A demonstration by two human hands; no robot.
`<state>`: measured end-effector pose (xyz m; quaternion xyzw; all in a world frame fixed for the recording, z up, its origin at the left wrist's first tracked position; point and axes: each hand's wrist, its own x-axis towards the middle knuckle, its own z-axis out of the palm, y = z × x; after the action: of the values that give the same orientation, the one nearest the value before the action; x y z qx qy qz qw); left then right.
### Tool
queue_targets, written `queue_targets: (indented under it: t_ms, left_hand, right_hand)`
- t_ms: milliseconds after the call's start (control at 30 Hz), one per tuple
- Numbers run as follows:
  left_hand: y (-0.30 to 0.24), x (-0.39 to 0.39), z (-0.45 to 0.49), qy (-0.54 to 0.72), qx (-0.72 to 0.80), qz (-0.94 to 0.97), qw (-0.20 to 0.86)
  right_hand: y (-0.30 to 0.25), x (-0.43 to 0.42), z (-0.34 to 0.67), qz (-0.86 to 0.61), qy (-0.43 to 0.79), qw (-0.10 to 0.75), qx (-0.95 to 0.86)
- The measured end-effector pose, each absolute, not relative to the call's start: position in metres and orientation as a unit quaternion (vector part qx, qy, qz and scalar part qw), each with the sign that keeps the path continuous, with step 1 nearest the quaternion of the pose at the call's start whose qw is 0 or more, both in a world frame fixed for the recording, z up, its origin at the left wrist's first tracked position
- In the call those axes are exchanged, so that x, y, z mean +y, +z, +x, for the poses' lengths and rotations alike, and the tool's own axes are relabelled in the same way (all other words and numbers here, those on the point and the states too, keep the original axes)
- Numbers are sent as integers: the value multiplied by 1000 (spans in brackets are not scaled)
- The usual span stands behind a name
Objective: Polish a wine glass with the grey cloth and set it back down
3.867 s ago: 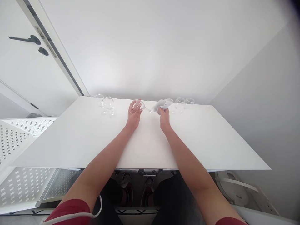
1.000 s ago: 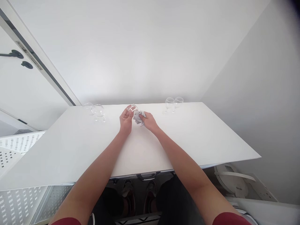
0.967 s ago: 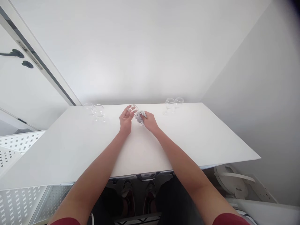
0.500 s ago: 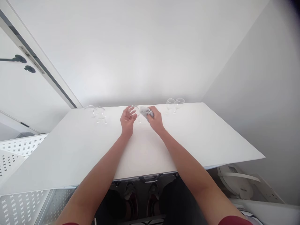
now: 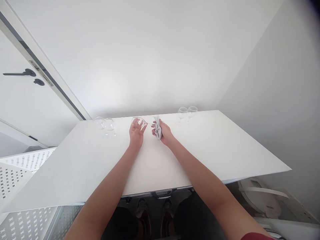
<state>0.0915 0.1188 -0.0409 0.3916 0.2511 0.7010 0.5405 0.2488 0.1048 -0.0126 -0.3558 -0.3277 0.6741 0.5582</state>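
My left hand (image 5: 136, 134) is wrapped round the bowl of a clear wine glass (image 5: 142, 122), which lies on its side in the air with its stem pointing right. A grey-white cloth (image 5: 158, 129) is gripped in my right hand (image 5: 165, 132). The cloth covers the foot end of the glass, so the foot itself is hidden. Both hands are close together over the far middle part of the white table (image 5: 155, 166).
Two wine glasses (image 5: 108, 124) stand at the far left of the table. Another two wine glasses (image 5: 182, 112) stand at the far right, near the wall (image 5: 155, 60). A door with a dark handle (image 5: 30, 72) is on the left.
The glass has tipped from roughly upright onto its side, stem to the right. My right hand has brought the cloth from beside the bowl onto the foot. The view has shifted slightly.
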Motion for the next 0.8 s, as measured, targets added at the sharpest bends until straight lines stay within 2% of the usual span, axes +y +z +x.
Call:
queue_targets:
  t_ms: [133,267,367,467,533,600,667,800]
  left_hand:
    - [-42,119,91,697,237,393,551]
    - [-46,121,89,712,280,383,517]
    - [-48,124,87,718,304,396,485]
    - [-47,124,86,719,331,424,441]
    - [-45,122,87,715,338,449,417]
    - [-43,119,89,703,339,475,406]
    - [-41,116,92,686,342,499,403]
    - [-40,114,98,641,349,548,409]
  right_hand:
    - [-12,106,255,-431,616,548,-367]
    - [-9,100,262,-610,304,531,-503]
    - [-5,92,259,-581,152,485,-636]
    - [-4,85,251,-500,137,356,-777]
    - [-7,83,246,-483,126,257,-827]
    - [-11,83,243,-482,117,194,-846]
    - [-17,84,240,-494,135,181,-839]
    - [-29,87,235,-534,187,217,-796]
